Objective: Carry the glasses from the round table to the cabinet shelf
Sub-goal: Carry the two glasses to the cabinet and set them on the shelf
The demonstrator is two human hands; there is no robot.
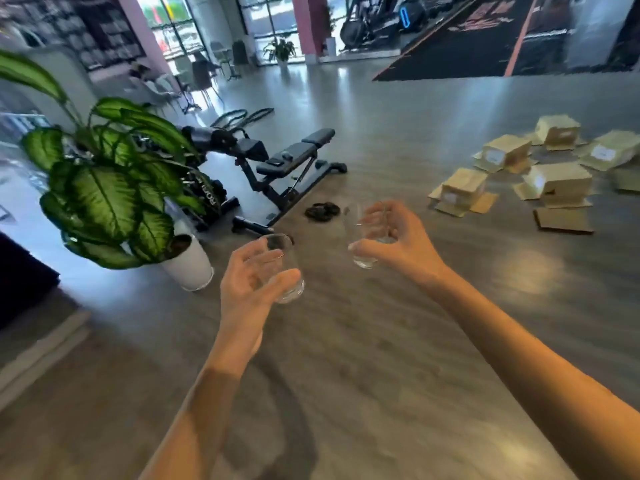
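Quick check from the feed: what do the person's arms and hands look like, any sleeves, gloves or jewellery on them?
Both forearms are bare as far as the frame shows, with no sleeves visible. The left hand and right hand wear no gloves. No watch, bracelet or ring is visible on either wrist or on the fingers, though the picture is somewhat blurred.

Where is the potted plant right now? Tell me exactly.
In the head view the potted plant stands on the floor at left, its white pot just left of the left hand, with the black weight bench behind it to the right.
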